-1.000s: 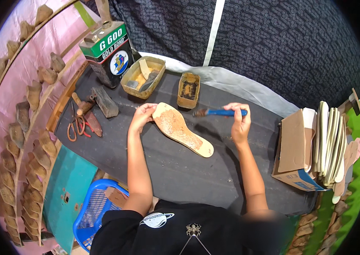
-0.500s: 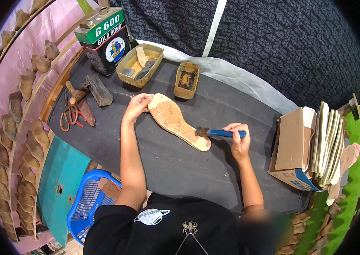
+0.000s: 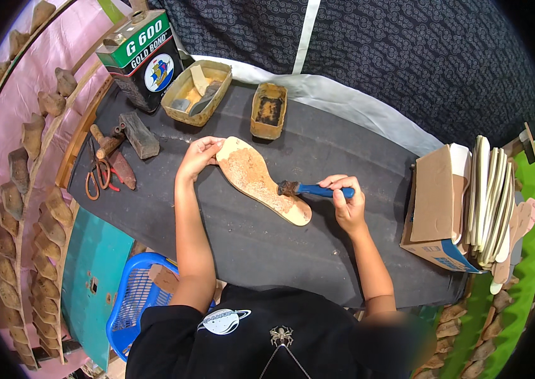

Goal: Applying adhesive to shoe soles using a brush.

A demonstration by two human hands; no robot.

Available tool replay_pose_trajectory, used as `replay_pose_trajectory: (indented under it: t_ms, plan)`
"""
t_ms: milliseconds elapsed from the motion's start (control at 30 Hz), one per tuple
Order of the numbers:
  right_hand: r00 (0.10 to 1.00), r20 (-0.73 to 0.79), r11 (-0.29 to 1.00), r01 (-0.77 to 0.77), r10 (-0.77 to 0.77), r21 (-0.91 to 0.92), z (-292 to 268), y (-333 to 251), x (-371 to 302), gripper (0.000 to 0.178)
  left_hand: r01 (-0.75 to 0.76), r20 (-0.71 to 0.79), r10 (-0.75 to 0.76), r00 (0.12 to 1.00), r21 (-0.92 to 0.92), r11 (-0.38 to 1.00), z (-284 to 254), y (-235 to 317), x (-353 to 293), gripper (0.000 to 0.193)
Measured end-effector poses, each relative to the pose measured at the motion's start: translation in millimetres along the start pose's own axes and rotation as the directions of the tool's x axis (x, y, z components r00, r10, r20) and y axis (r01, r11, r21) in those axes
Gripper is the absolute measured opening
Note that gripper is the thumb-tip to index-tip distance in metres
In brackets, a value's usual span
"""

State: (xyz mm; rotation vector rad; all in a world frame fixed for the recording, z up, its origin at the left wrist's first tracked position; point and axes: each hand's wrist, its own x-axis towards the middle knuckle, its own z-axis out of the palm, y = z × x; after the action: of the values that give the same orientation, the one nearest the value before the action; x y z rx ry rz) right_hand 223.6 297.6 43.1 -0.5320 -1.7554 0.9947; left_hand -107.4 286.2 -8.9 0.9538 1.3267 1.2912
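Between my hands lies a tan shoe insole, slanted over the dark table, with a wet, glossy brown coating on much of its face and paler bare ends. My left hand pinches its upper left end, thumb on top. In my right hand is a brush with a blue handle. Its dark bristles touch the insole's surface near the right edge, toward the lower end. Whether the insole rests flat on the table is hard to tell.
Beyond the insole stand a small stained tub, a larger tub with scraps, and a metal can. Scissors and a hammer lie left. A cardboard box beside stacked insoles sits right. A blue basket is lower left.
The brush has moved left along the insole, up from its lower end. My left hand still grips the same end. The whole view has shifted slightly.
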Motion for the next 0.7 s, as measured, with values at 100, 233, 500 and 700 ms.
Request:
replay_pose_trajectory:
  t_ms: [100,233,500,700]
  plan:
    - [1.0,0.031,0.995,0.008,-0.005,-0.099,-11,-3,-4,0.012,-0.004,-0.004,0.004,1.0,-0.001,1.0,1,2,0,0.022]
    - [1.0,-0.005,0.996,0.008,-0.008,-0.091,-23,-13,-6,0.015,0.002,-0.004,-0.002,1.0,0.015,1.0,-1,2,0,0.023]
    - [0.998,-0.045,0.999,0.036,-0.038,-0.028,-13,-15,-7,0.013,0.012,0.002,-0.012,1.0,0.011,1.0,2,2,1,0.023]
    - [0.996,0.054,0.986,0.081,-0.073,-0.147,-16,-13,-9,0.012,-0.004,-0.015,0.005,1.0,0.005,1.0,1,0,2,0.022]
